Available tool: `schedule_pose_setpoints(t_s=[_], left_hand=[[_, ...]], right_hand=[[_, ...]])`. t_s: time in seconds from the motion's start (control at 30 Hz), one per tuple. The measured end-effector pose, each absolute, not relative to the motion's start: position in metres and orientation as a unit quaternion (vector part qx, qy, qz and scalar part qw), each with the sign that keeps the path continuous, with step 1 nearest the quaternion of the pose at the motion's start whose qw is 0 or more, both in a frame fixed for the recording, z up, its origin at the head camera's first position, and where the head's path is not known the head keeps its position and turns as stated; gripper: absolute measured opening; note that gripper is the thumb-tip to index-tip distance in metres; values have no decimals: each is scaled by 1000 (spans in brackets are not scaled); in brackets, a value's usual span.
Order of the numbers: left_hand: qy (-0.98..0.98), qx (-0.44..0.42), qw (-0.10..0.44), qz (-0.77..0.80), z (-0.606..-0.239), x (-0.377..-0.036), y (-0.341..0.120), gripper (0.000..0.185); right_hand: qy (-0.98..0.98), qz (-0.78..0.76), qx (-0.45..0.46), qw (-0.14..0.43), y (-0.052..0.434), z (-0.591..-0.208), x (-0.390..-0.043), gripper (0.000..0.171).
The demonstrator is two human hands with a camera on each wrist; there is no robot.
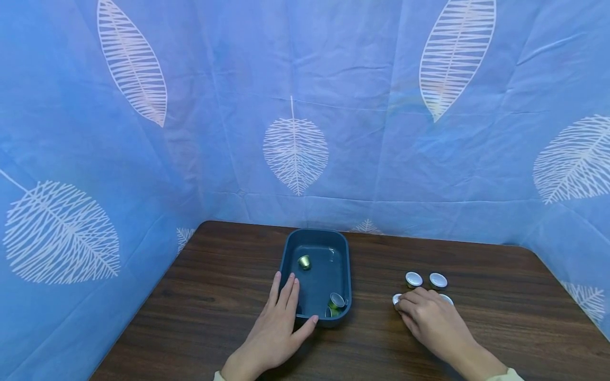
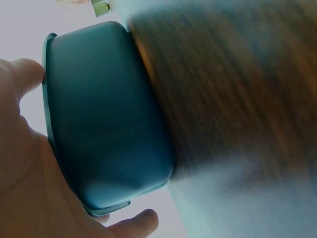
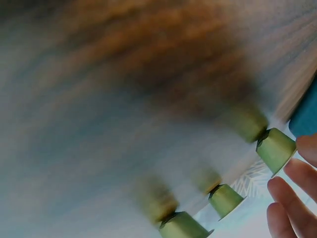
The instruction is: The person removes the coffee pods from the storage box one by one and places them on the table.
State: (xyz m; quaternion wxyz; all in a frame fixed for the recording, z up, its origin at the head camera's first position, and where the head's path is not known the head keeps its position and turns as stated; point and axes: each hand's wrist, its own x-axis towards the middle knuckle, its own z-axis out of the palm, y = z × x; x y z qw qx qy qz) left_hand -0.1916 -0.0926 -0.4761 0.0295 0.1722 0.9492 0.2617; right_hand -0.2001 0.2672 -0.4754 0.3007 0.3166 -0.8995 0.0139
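My left hand (image 1: 274,330) lies over the near left corner of a dark blue tray (image 1: 349,264), fingers extended over its left rim and thumb at the near rim. The tray's outer wall (image 2: 106,114) fills much of the left wrist view. Inside lie a gold-green coffee capsule (image 1: 304,262) on its side and two more near the front right corner, one with a pale lid (image 1: 337,300). To the right, my right hand (image 1: 436,320) pinches a green coffee capsule (image 3: 275,149) at its lid end, white lid (image 1: 396,299) peeking out left of the fingers.
Beside and beyond the right hand stand other lid-up capsules: one at the back left (image 1: 413,279), one at the back right (image 1: 438,280), and one partly hidden (image 1: 446,299) by the hand. A blue leaf-patterned cloth (image 1: 295,63) hangs behind the dark wooden table (image 1: 209,275).
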Motion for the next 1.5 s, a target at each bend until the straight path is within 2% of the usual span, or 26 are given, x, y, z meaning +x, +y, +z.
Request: schedule_pose_setpoints(t_s=[0.3,0.8,1.0,1.07,1.1,1.13,1.23,1.27,1.3,1.4,1.47,1.5], left_hand=[[950,172,30,259,-475,-191,-92,91],[949,170,32,265,-473,-190,-91,91],[949,170,30,265,-474,-190,-91,91],[949,170,28,264,-474,-190,-92,91],[949,169,28,263,-474,-190,-92,91],[950,169,28,262,-475,-190,-92,91],[951,168,26,260,-475,-191,-92,91],[951,167,26,260,-475,-191,-92,91],[951,167,26,260,-475,-191,-92,91],[951,167,25,259,-475,-191,-92,91],[951,168,26,260,-475,-191,-92,90],[950,169,27,260,-475,-191,-92,90]], right_hand=[[-905,13,297,304,278,-475,-199,35],[-930,-6,255,263,285,-470,-195,35],[-917,-2,275,287,287,-471,-197,35],[-908,6,289,303,288,-470,-199,30],[-903,10,295,313,289,-469,-200,19],[-898,14,300,321,289,-468,-201,15],[-890,32,308,335,292,-463,-204,48],[-888,35,308,338,293,-461,-206,50],[-888,35,306,341,294,-459,-207,49],[-895,37,290,337,298,-450,-209,7],[-901,33,273,335,301,-443,-210,22],[-904,32,264,335,303,-439,-210,25]])
